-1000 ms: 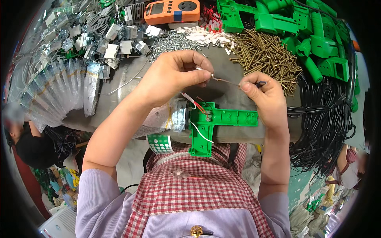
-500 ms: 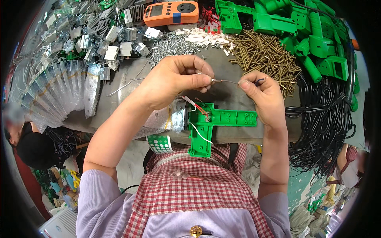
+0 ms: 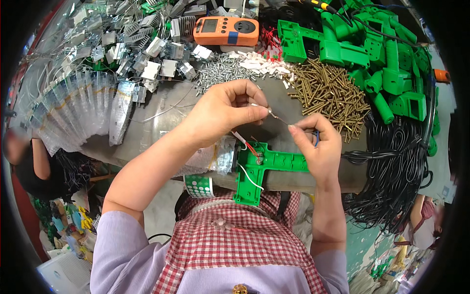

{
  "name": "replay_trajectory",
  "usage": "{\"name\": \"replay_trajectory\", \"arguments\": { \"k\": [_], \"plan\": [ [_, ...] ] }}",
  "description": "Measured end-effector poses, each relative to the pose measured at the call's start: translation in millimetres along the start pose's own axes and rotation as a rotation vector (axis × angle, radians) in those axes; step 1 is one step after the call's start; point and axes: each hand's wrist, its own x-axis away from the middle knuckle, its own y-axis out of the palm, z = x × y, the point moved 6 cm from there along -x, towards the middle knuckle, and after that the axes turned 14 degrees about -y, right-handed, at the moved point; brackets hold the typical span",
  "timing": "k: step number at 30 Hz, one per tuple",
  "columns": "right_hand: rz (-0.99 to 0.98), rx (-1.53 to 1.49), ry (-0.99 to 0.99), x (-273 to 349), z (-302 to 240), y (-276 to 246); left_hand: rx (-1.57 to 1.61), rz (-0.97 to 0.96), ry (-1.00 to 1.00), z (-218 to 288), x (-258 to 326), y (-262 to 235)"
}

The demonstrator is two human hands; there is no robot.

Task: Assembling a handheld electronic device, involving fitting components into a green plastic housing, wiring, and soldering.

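The green plastic housing half (image 3: 248, 191) lay inside up on the table's near edge, with red wires (image 3: 252, 148) and a white wire (image 3: 250, 177) lying in it. Just beyond it, raised above the surface, my left hand (image 3: 227, 110) pinched one end of a thin wire (image 3: 280, 118) between thumb and fingers. My right hand (image 3: 318, 147) pinched the other end, a blue wire (image 3: 317, 138) standing up behind its thumb. I judged the step in hand to be working the wire's bared end; the next move seemed to call for a firm left pinch and light, even tension from the right.

Around me, a patch of green floor (image 3: 358, 230) showed at near right, and another person's arm (image 3: 40, 159) at left. On the grey table (image 3: 164, 105), bubble-wrap sleeves (image 3: 73, 110) fanned out at left and black cables (image 3: 391, 166) lay bundled at right. Farther off came long brass-coloured screws (image 3: 333, 95), silver screws (image 3: 220, 71) and small white tubes (image 3: 264, 62), then more green housings (image 3: 387, 73) at far right and an orange meter (image 3: 226, 31).
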Motion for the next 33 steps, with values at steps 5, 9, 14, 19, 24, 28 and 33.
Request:
{"name": "replay_trajectory", "arguments": {
  "k": [5,9,14,19,24,28,33],
  "plan": [
    [0.012,0.063,0.052,-0.8,0.8,-0.5,-0.061,0.003,0.03,0.6,2.4,1.2],
    [-0.061,0.188,-0.025,-2.4,-10.0,3.4,-0.154,0.013,0.035,2.2,2.1,4.3],
    [-0.04,0.015,-0.15,-6.2,-8.4,5.0,-0.354,0.184,0.157,10.8,6.5,5.3],
    [-0.138,0.223,-0.241,-8.5,-10.0,5.7,-0.344,0.202,0.161,14.0,9.4,4.7],
    [-0.086,0.375,-0.27,-11.7,-27.4,7.9,-0.727,0.259,0.499,24.3,19.2,15.8],
    [-0.12,0.311,-0.316,-12.5,-31.4,14.4,-0.815,0.294,0.56,27.9,22.7,20.0],
    [-0.101,-0.136,-0.072,-8.2,0.3,10.9,-0.703,0.27,0.422,27.0,12.2,17.6]
  ]
}}
